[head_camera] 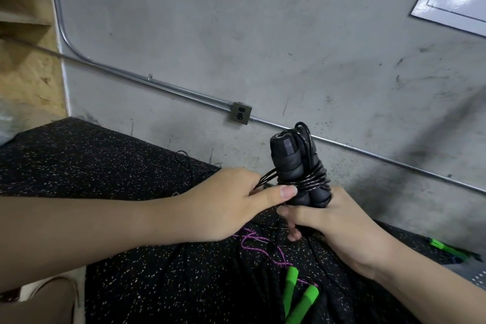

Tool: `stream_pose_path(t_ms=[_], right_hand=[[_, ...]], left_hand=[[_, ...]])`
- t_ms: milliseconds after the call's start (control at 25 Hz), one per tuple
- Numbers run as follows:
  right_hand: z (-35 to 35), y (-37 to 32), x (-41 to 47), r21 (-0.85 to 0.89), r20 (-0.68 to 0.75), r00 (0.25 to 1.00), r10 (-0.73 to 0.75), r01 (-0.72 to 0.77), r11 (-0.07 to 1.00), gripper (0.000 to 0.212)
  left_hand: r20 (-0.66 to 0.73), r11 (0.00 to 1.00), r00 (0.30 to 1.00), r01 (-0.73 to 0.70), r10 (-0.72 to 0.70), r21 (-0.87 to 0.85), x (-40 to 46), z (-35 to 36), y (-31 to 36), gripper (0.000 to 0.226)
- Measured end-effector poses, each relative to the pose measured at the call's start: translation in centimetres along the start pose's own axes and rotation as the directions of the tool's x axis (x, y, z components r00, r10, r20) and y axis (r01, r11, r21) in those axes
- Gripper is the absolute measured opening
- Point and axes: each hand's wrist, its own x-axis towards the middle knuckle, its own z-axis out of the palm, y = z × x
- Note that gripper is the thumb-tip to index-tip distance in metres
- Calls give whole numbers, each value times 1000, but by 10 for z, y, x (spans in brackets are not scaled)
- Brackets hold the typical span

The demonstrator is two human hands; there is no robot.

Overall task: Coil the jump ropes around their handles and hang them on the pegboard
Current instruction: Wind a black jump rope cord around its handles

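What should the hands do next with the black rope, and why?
Probably wrap one more turn. The right hand holds the black handles upright, with several loops of rope already around them. The left hand pinches strands still leading off to the side, so some rope looks unwound. How much is left cannot be seen.

Black speckled rubber mat (110, 166), set against a grey concrete wall. Lying on it: two green handles (297, 294) side by side, a kinked purple rope (252, 243), black ropes (236, 284), another green handle (444, 246) at far right.
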Motion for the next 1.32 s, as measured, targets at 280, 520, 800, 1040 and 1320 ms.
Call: stream_pose_path(t_ms=[280,520,800,1040,1320], right_hand=[[-1,1,1,-38,-60,998,6,-9,999,11],[3,6,4,-171,-190,981,-33,0,985,25],[9,14,8,-345,-98,990,-102,63,936,23],[-1,6,-13,288,418,897,142,-279,916,40],[-5,-5,-20,254,529,831,171,-347,903,34]], left_hand=[[-67,998,997,-52,50,-34,-1,7,1,55],[-83,997,996,-1,8,83,-2,11,7,48],[-21,986,993,111,-114,-124,11,8,0,62],[99,974,989,-82,105,-212,9,1,-15,59],[245,921,942,-131,231,-368,14,5,-21,40]])
